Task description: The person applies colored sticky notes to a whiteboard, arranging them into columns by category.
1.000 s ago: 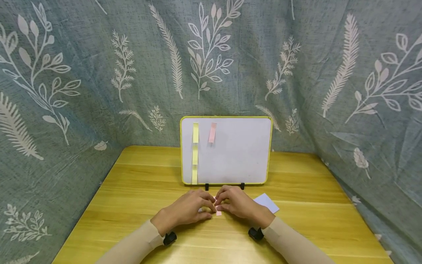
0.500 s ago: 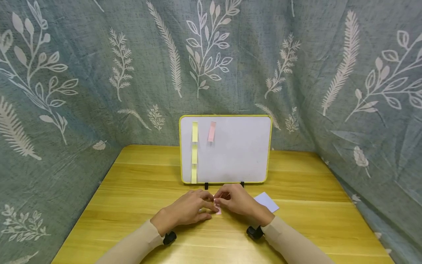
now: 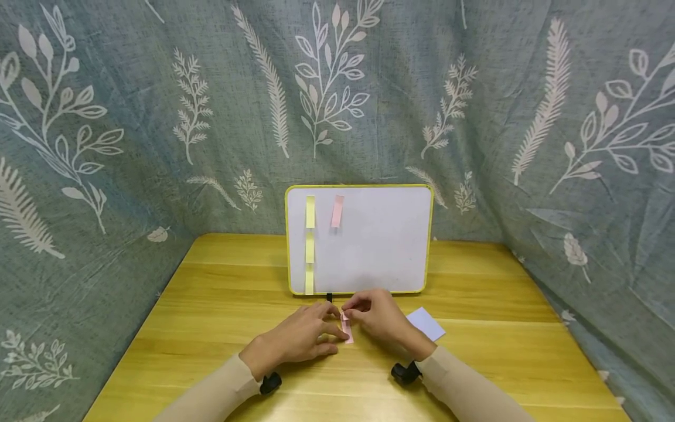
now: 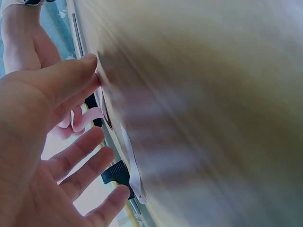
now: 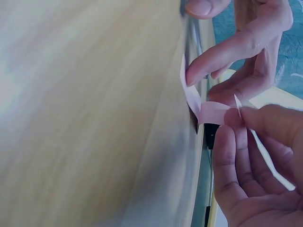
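A pink sticky note strip lies on the wooden table in front of the whiteboard. My left hand has its fingers spread, and its index fingertip presses the strip's near part against the tabletop. Between thumb and index finger, my right hand pinches the far end of the pink paper. In the right wrist view that end of the pink strip is bent up off the table, while the other part stays flat under the left finger. A narrow pale paper strip shows beside the left fingers in the left wrist view.
The yellow-framed whiteboard stands behind the hands on black feet. Yellow strips run down its left side, with one pink strip beside the top one. A pale square of paper lies right of my right hand.
My right hand has moved a little away toward the whiteboard, lifting the pink strip's far end, and more of the strip shows. The left hand stays nearly in place, its index finger on the strip.
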